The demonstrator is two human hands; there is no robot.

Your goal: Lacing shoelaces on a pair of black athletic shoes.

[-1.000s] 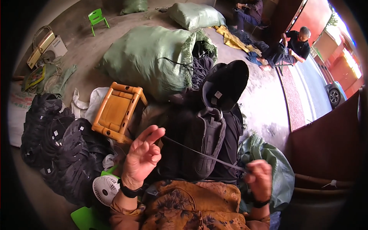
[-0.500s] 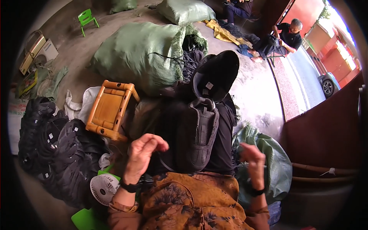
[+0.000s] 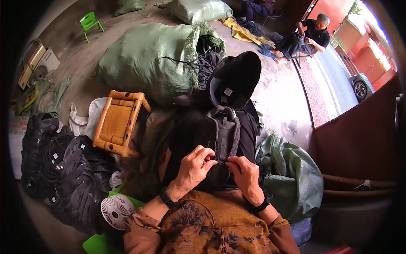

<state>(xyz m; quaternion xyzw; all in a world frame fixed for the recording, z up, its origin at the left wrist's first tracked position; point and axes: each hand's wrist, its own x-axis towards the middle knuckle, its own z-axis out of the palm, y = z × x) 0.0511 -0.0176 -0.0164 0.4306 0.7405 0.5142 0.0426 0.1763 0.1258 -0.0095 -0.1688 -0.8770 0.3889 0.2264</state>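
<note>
Left hand (image 3: pixel 196 166) and right hand (image 3: pixel 247 174) swing in from apart, now meeting at the dark shoe upper (image 3: pixel 231 134) on the lap (image 3: pixel 248 137). Both curled, fingertips nearly closed; can't tell what's pinched. Handling now centres on upper's near end.

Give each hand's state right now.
Left hand: closed in a pinch at the dark shoe upper; what's gripped can't be told.
Right hand: closed likewise there; grip unclear.

I noticed an orange-brown garment (image 3: pixel 207 230) printed with dark flowers (image 3: pixel 188 218), brown sleeves (image 3: pixel 141 239) with patterned cuffs (image 3: pixel 148 222), and black bands (image 3: pixel 167 198) circling both wrists (image 3: pixel 255 194).
</note>
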